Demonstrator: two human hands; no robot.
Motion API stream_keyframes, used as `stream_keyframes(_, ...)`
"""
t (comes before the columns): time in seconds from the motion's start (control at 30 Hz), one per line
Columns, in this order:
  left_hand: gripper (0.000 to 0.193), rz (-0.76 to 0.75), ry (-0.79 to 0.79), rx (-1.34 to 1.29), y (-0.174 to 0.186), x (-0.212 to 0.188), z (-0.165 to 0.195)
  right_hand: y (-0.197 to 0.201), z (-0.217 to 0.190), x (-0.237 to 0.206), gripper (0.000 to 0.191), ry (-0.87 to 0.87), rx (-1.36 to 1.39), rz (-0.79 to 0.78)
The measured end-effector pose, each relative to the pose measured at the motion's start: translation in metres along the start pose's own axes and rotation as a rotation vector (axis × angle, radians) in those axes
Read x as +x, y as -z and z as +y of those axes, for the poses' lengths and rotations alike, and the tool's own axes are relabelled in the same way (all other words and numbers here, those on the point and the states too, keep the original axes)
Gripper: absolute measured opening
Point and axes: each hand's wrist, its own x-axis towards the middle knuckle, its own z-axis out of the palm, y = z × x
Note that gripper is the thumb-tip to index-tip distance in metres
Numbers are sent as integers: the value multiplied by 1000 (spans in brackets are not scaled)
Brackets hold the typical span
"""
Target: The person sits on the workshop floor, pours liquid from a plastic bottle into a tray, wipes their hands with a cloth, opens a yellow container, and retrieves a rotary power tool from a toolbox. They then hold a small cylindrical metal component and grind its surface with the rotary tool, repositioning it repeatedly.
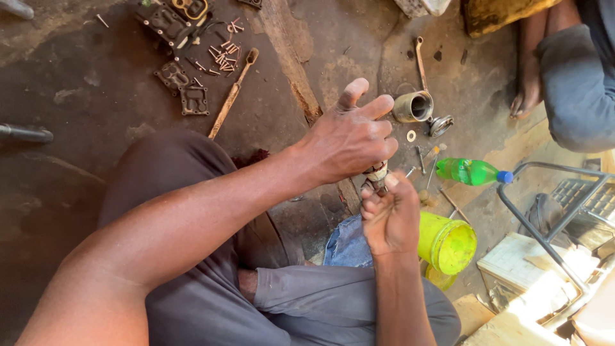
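A small grimy metal part (377, 175) shows between my two hands, above my lap. My left hand (349, 136) comes in from the left and closes over its top, index finger and thumb sticking up. From below, my right hand (389, 218) pinches the part's lower end with bunched fingers. Most of the part is hidden by both hands. I sit on the dirt floor with my knees in grey trousers.
A metal cylinder (413, 106), a washer (410, 135) and a wrench (420, 63) lie beyond my hands. A green bottle (471, 171) and a yellow tub (448, 244) sit to the right. Carburettor plates and screws (192, 77) lie far left beside a wooden-handled tool (232, 95). Another person's foot (528, 90) is at upper right.
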Motion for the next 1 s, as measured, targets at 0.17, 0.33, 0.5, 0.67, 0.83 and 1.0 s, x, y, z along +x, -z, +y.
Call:
stream_keyframes(0.17,18,-41,46,-23,0,0,-1,-4,10,-6,19,605,-708,-44)
stream_keyframes(0.33,20,-21,15,2,-4,-2,3,1,0,-1,13,111,-70,33)
stream_keyframes(0.5,19,-8,50,-29,-8,1,0,-3,-4,-3,15,287,-352,-7)
stream_keyframes(0.67,17,41,79,-80,-10,1,4,0,-1,-5,15,497,-519,-33)
stream_keyframes(0.83,16,72,46,-56,-11,-1,8,19,-8,5,19,-61,40,-35)
stream_keyframes(1.0,14,84,57,-34,-13,-1,4,17,-7,9,21,-112,77,-40)
